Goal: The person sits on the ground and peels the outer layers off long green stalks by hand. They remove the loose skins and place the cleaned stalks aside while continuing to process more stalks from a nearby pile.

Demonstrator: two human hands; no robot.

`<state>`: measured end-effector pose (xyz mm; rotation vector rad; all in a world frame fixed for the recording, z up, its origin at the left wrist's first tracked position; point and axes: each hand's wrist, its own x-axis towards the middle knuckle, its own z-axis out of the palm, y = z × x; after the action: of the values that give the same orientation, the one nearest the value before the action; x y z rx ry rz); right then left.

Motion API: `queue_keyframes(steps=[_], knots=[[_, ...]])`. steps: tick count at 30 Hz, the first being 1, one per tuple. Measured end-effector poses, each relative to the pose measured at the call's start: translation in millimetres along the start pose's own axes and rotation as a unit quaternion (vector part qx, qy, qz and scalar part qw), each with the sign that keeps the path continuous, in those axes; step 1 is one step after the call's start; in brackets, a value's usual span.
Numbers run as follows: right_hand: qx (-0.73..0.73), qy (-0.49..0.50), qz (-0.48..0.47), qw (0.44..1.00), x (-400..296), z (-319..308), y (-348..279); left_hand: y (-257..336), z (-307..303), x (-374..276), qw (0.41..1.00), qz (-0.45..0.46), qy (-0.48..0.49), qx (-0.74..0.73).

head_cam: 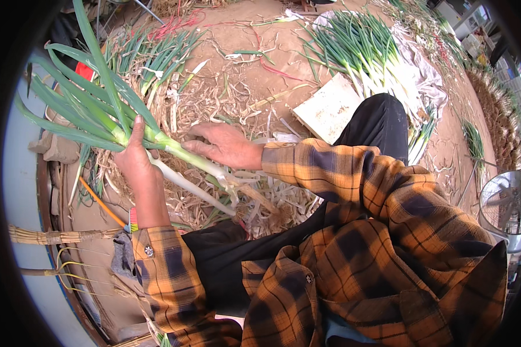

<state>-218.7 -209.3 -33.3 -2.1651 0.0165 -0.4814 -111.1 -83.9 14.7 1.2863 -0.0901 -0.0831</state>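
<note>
My left hand [136, 156] is wrapped around green onion stalks, their long green leaves fanning to the upper left. One held stalk [208, 168] still has dry, loose outer skin and a brown root tuft at its lower end. Beside it, a cleaner white stalk [186, 184] runs down to its roots. My right hand [225, 145] is just beside the upper part of the first stalk, thumb and fingers apart, with nothing visible between them. Whether its fingertips touch the stalk is unclear. Peeled skins [282, 199] lie beneath the stalks.
A pile of green onions [364, 52] lies on cloth at the upper right, beside a white board [330, 106]. More onions [169, 56] lie on the dirt floor at the upper left. A fan [506, 201] stands at right; a bamboo rake [58, 272] is at left.
</note>
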Motion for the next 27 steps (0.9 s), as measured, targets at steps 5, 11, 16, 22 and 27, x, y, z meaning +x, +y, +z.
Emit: queue_keyframes(steps=[5, 11, 16, 22, 27], knots=[[0.125, -0.028, 0.131, 0.983, 24, 9, -13, -5, 16, -5, 1.000, -0.007, 0.016, 0.006], [0.068, -0.121, 0.186, 0.973, 9, 25, -4, -7, 4, 4, 0.999, 0.023, 0.032, 0.005], [-0.040, 0.069, -0.030, 0.996, -5, 25, -1, 4, 8, -2, 0.994, -0.013, 0.044, 0.099], [-0.250, 0.097, -0.224, 0.937, 18, 26, -30, 2, 7, 1, 0.992, -0.009, 0.074, 0.098], [-0.286, -0.001, -0.256, 0.923, -18, 40, -14, 1, -5, 13, 0.994, 0.009, 0.080, 0.074]])
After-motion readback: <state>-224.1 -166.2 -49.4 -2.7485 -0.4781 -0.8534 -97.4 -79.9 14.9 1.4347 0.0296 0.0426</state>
